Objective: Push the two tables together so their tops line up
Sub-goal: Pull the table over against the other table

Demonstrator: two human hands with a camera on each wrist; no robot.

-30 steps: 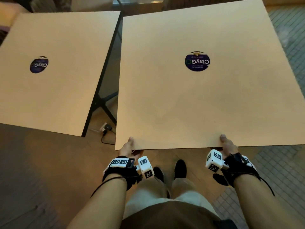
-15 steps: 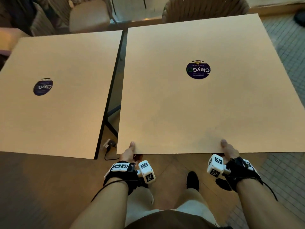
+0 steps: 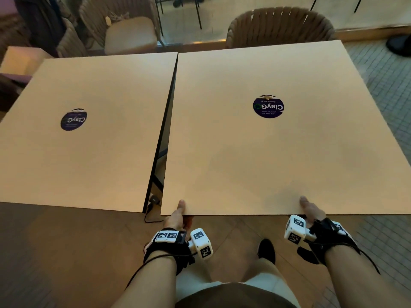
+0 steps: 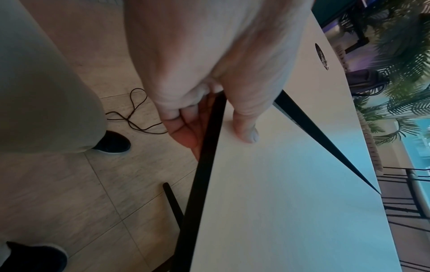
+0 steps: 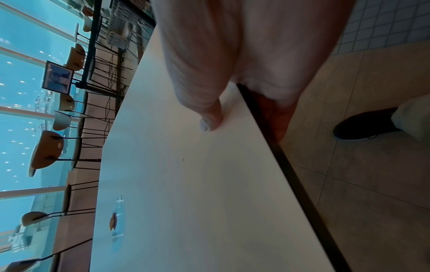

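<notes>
Right table [image 3: 278, 152]: square tan top, dark round sticker [image 3: 268, 106] near its middle; it stands before me, my left hand [image 3: 176, 215] and right hand [image 3: 311, 211] gripping its near edge. Left hand: thumb [image 4: 244, 119] flat on the top near the near-left corner, fingers [image 4: 186, 128] curled under the dark edge. Right hand: thumb [image 5: 209, 117] on top, fingers [image 5: 277, 114] tucked beneath, further along the same edge. Left table [image 3: 89, 141]: same top, own sticker [image 3: 73, 119], beside the right one. Gap between them: narrow wedge, nearly closed at the far corners, open at the near end; near edges not level, the right one closer to me. Cable [image 3: 151, 213]: on the floor under the gap. Chairs [image 3: 280, 27]: beyond the far edges.
</notes>
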